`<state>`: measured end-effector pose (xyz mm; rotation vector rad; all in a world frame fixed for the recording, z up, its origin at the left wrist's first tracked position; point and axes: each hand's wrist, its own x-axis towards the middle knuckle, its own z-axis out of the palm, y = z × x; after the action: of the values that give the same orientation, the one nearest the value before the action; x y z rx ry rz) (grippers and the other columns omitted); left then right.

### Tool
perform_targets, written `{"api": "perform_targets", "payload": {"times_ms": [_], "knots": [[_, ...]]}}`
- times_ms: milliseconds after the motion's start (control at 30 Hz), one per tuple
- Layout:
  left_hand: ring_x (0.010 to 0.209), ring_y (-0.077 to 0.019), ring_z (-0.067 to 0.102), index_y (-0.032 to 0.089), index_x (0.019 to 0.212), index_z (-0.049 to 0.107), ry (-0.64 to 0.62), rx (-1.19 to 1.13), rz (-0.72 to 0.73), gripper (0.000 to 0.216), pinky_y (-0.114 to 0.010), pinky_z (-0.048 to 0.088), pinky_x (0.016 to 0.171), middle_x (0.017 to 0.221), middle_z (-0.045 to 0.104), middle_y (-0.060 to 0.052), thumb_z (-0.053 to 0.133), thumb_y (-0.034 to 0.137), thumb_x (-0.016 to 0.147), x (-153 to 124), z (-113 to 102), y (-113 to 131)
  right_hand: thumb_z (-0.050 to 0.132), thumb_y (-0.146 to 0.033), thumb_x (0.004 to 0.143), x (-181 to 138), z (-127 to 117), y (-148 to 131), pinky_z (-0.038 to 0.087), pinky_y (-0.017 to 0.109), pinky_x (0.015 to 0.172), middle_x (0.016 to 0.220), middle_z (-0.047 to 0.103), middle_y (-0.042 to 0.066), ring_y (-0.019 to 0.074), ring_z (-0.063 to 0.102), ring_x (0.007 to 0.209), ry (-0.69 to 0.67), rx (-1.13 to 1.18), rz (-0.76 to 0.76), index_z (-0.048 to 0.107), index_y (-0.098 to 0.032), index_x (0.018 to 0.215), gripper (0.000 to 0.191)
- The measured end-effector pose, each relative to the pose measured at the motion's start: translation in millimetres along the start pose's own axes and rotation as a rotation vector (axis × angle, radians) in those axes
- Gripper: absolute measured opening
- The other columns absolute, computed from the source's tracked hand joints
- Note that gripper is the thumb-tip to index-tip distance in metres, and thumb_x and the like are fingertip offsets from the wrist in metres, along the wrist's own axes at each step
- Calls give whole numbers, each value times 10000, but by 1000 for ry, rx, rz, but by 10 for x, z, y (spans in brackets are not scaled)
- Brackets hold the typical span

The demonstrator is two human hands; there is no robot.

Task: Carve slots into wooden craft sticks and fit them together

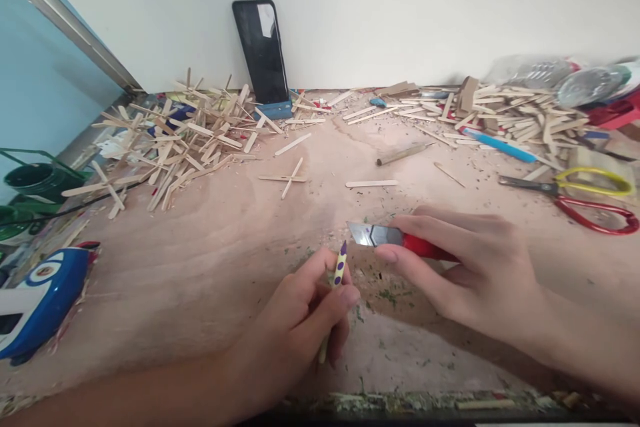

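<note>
Pinched in my left hand (305, 313) is a thin crayon (341, 265), pale yellow with purple dots and a purple tip pointing up and away. Its lower end sticks out below my fingers. My right hand (475, 260) is wrapped around a utility knife (425, 245) with a red handle and a grey metal front. The bare blade (361, 233) points left, just above and to the right of the crayon tip, apart from it. Small dark green and purple shavings (389, 295) lie on the wooden table (165, 280) below the hands.
Craft sticks pile up at the back left (200, 127) and back right (520, 107). A phone (263, 47) leans on the white wall. Scissors (555, 188), a blue pen (500, 145) and a wooden rod (404, 153) lie to the right. A blue tape measure (47, 300) sits left.
</note>
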<state>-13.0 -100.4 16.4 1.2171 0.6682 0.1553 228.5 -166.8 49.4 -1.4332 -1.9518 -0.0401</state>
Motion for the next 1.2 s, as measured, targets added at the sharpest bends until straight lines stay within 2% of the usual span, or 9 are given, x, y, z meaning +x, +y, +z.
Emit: {"api": "perform_targets", "payload": {"times_ms": [200, 400, 533, 833, 1200], "knots": [[710, -141, 599, 250, 1199, 560, 53, -57, 19, 473, -283, 480, 725, 763, 661, 46, 496, 717, 1160, -50, 1, 16, 708, -327, 1139, -4, 21, 18, 416, 229, 540, 689, 586, -36, 73, 483, 567, -34, 19, -12, 698, -163, 941, 257], [673, -137, 584, 240, 1080, 575, 55, 22, 32, 475, -269, 457, 654, 729, 660, 40, 538, 710, 1141, -47, -10, 5, 664, -339, 1165, -50, 74, 6, 417, 267, 544, 724, 616, -29, 87, 544, 581, -113, 50, -79, 711, -145, 1015, 249], [665, -127, 562, 246, 1101, 587, 52, 38, 42, 448, -252, 420, 622, 734, 657, 51, 579, 693, 1129, -46, -15, 28, 638, -341, 1176, -62, 96, 6, 427, 271, 563, 742, 632, -27, 91, 571, 592, -143, 53, -80, 719, -141, 1046, 252], [635, -146, 583, 242, 1100, 591, 39, 119, 34, 419, -279, 445, 635, 710, 646, 47, 547, 658, 1130, -41, -8, 37, 651, -353, 1175, -79, 123, 23, 442, 254, 590, 757, 650, -13, 97, 595, 618, -148, 44, -81, 733, -139, 1052, 260], [587, -152, 577, 253, 941, 546, 88, 175, 27, 418, -283, 405, 589, 681, 697, 19, 563, 637, 1106, -34, 17, 39, 658, -382, 1171, -94, 108, -11, 428, 258, 560, 743, 649, -10, 89, 555, 589, -133, -34, -74, 755, -153, 1004, 300]]}}
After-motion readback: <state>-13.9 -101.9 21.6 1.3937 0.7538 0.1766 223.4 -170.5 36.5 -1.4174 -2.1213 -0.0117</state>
